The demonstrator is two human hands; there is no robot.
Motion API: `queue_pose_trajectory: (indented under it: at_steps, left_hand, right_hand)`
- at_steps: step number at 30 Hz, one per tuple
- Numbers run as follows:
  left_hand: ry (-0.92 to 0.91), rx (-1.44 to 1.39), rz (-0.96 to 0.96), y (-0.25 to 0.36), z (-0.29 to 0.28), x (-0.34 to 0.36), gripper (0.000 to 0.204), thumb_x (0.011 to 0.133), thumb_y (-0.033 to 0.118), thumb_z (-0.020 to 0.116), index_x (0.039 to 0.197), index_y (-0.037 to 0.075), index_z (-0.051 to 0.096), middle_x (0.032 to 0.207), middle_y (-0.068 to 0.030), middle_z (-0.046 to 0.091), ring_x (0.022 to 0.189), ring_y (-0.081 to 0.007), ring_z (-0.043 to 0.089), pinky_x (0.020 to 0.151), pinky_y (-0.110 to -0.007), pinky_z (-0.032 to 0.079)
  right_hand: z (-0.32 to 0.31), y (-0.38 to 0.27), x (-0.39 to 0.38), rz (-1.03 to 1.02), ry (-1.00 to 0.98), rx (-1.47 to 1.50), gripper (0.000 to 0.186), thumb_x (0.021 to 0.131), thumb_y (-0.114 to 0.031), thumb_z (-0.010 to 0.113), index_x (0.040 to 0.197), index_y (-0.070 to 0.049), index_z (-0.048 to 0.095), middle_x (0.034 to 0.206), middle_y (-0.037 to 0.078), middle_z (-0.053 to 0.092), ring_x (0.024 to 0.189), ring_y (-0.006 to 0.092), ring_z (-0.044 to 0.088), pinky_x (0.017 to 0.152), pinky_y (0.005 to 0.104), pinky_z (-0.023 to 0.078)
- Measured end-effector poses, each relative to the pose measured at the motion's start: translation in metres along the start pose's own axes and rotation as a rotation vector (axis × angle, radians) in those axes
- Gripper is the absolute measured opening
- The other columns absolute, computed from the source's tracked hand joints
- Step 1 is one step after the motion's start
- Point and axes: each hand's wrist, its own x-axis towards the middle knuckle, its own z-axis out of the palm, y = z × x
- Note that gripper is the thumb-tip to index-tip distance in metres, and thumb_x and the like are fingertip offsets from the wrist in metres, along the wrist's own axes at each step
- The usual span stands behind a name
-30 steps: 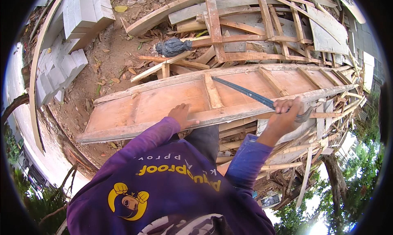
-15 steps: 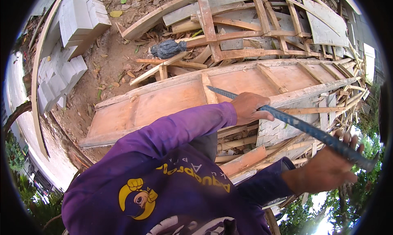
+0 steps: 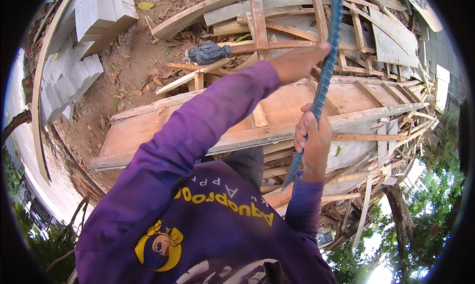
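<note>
A long blue-green ribbed steel bar stands steeply before me, its tapered end pointing down and its top running past the upper edge of view. My right hand is closed around its lower part. My left hand reaches across from the left with fingers stretched out to the bar's side, higher up; the fingertips are partly hidden at the bar, and none wrap over its front. Beneath both hands lies a long wooden formwork panel with a plywood face and cross battens.
Wooden frames and boards are heaped beyond the panel, with bamboo poles and lumber to the right. Light-grey blocks are stacked at the far left, beside a dark crumpled bag on leafy soil. A tree trunk stands lower right.
The bar has swung from slanting across to the right into a near-upright pose. My right hand came inward and grips near its lower end; my left hand let go and moved up and away.
</note>
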Motion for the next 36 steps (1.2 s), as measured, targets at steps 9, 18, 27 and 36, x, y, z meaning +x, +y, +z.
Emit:
queue_pose_trajectory:
  at_steps: [9,18,27,36]
  left_hand:
    - [1.647,1.155,-1.029,-0.243,-0.218,-0.5,0.086,0.098,0.054,0.063,0.141,-0.019,0.046,0.145,-0.0347,0.051,0.142,-0.0444,0.044,0.12,-0.049,0.035]
    - [2.079,-0.578,-0.838,-0.379,-0.195,-0.62,0.103,0.096,0.073,0.051,0.143,-0.019,0.043,0.142,-0.0279,0.057,0.129,-0.045,0.057,0.106,-0.051,0.05]
    - [2.064,-0.456,-1.081,-0.415,-0.212,-0.601,0.103,0.096,0.073,0.05,0.143,-0.018,0.044,0.141,-0.0276,0.058,0.128,-0.0444,0.058,0.106,-0.051,0.051]
    - [2.048,-0.413,-1.156,-0.416,-0.219,-0.608,0.103,0.096,0.073,0.049,0.143,-0.018,0.044,0.14,-0.0273,0.059,0.127,-0.0438,0.059,0.105,-0.05,0.051]
  right_hand:
    - [-0.042,0.116,-0.061,0.762,-0.019,-0.304,0.022,0.108,-0.029,0.053,0.096,-0.011,0.052,0.067,-0.006,0.043,0.046,0.0036,0.039,0.039,0.0232,0.028]
    - [-0.076,0.04,-0.079,0.918,0.288,-0.137,0.027,0.108,-0.037,0.056,0.101,-0.012,0.057,0.067,-0.006,0.046,0.045,0.0047,0.041,0.038,0.0226,0.03]
    - [-0.162,-0.028,-0.035,0.437,0.755,-0.353,0.029,0.109,-0.04,0.05,0.097,-0.014,0.048,0.06,-0.006,0.036,0.041,0.0068,0.033,0.034,0.0267,0.028]
    - [0.005,0.101,-0.057,1.116,-0.171,-0.566,0.028,0.104,-0.033,0.053,0.104,-0.005,0.057,0.07,0.002,0.053,0.053,0.011,0.05,0.045,0.0312,0.041]
